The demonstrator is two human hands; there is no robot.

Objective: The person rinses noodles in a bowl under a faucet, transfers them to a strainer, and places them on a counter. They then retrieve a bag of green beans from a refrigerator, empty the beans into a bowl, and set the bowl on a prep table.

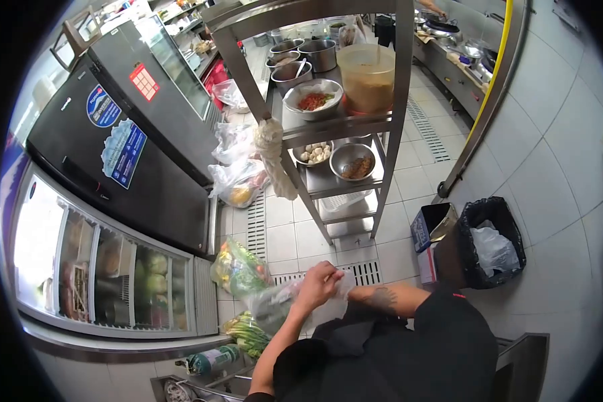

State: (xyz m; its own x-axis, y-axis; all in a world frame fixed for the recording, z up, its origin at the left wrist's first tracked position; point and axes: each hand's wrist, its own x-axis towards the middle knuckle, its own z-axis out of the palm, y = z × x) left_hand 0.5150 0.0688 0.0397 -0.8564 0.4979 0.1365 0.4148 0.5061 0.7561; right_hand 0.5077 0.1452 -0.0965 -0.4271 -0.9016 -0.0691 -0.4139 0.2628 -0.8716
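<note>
Plastic bag (275, 309), thin and see-through, is bunched in front of me, just beside 2 lots of produce: a bag of mixed vegetables (240, 268) and some leafy greens (249, 333). My left hand (319, 283) has its fingers curled in close, on the film as far as I can see. My right hand is covered by the plastic and the left, so I can't tell how its fingers stand. Film this flimsy probably clings and tears, so I'd pinch 2 layers rather than 1, keep nails out of it and pull evenly from both sides. I'd tuck my elbows in and hold the loose part clear of the slotted floor drain (367, 273), where it could snag or pick up dirt.
</note>
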